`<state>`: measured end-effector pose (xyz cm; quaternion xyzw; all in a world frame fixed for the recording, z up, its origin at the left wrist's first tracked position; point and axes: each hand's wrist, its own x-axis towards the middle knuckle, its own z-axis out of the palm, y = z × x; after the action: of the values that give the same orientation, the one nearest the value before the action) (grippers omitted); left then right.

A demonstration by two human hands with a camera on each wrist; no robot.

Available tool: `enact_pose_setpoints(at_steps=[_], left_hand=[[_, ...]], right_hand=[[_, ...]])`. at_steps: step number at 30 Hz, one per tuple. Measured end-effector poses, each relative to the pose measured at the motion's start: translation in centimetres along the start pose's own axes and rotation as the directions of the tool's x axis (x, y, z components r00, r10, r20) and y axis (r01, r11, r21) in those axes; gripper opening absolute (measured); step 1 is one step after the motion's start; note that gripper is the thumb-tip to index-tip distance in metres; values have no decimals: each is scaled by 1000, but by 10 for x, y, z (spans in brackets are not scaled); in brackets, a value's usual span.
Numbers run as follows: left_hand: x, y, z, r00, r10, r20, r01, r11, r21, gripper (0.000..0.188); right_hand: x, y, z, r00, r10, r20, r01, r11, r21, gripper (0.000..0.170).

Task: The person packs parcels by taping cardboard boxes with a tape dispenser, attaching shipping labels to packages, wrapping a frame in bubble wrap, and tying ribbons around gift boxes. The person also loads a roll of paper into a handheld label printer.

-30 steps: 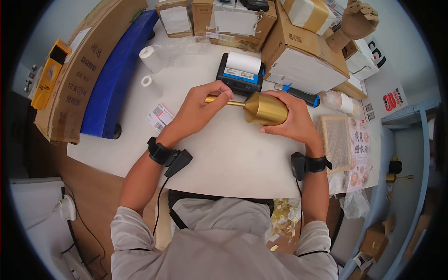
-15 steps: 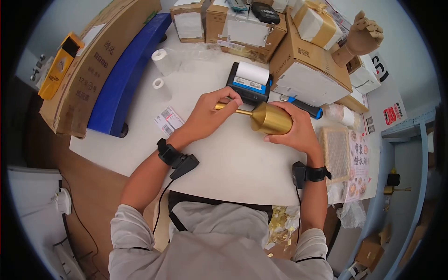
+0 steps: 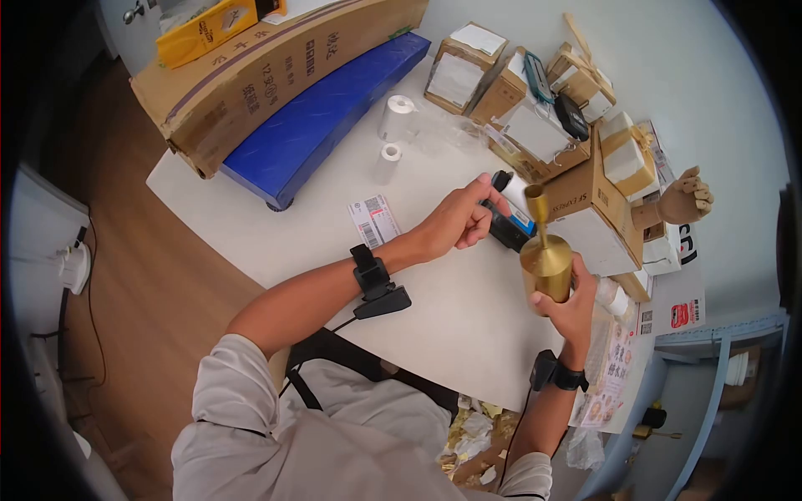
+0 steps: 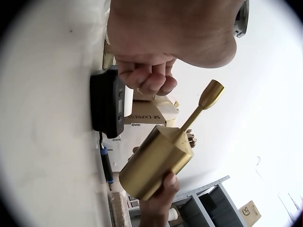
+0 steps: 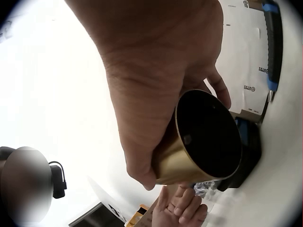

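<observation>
A brass-coloured metal piece [image 3: 547,269], a wide cylinder with a thin stem and small cup, stands nearly upright in the right hand [image 3: 571,311], whose thumb and fingers grip the cylinder. The right wrist view shows the cylinder's dark, hollow end [image 5: 208,135] beside the gripping hand [image 5: 156,71]. Just left of the stem is the left hand [image 3: 455,219], loosely curled with the index finger reaching out, touching nothing. In the left wrist view, a gap parts the left hand's curled fingers [image 4: 149,78] from the small cup [image 4: 211,94].
A black and blue label printer [image 3: 511,230] sits behind the hands. Two white rolls [image 3: 396,117] and a printed label [image 3: 373,221] lie to the left, by a long blue piece [image 3: 326,117]. Cartons [image 3: 595,204] and a wooden hand model [image 3: 687,198] stand at the right.
The left hand has let go of the stem and moved off it. The right hand has turned the brass piece from lying sideways to nearly upright. The head view has swung left.
</observation>
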<state>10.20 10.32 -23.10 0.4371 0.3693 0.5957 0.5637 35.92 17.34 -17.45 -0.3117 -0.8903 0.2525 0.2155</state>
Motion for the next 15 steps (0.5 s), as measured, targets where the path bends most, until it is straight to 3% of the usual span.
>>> enact_pose_setpoints(at_steps=[2, 3, 5, 6, 8, 10, 12, 15], left_hand=[[0, -1, -2, 1000, -1, -20, 1, 1000, -10, 61], [1, -4, 1, 999, -37, -26, 39, 994, 98, 54], [1, -8, 2, 997, -73, -3, 70, 939, 338, 35], [1, -18, 1, 998, -67, -4, 64, 941, 333, 35], [6, -43, -2, 988, 59, 145, -123, 862, 491, 31], [5, -35, -4, 986, 13, 166, -95, 861, 499, 27], [6, -30, -5, 989, -73, 129, -2, 864, 503, 25], [9, -43, -3, 993, 25, 118, -80, 874, 480, 25]], right_hand=[[7, -12, -4, 982, 148, -115, -103, 940, 327, 78], [17, -15, -8, 988, 113, -103, -60, 907, 417, 80], [49, -29, -7, 985, 67, -157, 2, 916, 401, 79], [68, -38, -6, 976, 25, -216, 63, 919, 389, 78], [112, -82, 1, 972, -43, -230, 102, 962, 252, 75], [158, -96, 14, 978, -60, -202, 104, 972, 213, 72], [194, -114, 33, 962, -103, -252, 117, 992, 43, 71], [235, -119, 64, 957, -127, -259, 132, 991, 3, 73]])
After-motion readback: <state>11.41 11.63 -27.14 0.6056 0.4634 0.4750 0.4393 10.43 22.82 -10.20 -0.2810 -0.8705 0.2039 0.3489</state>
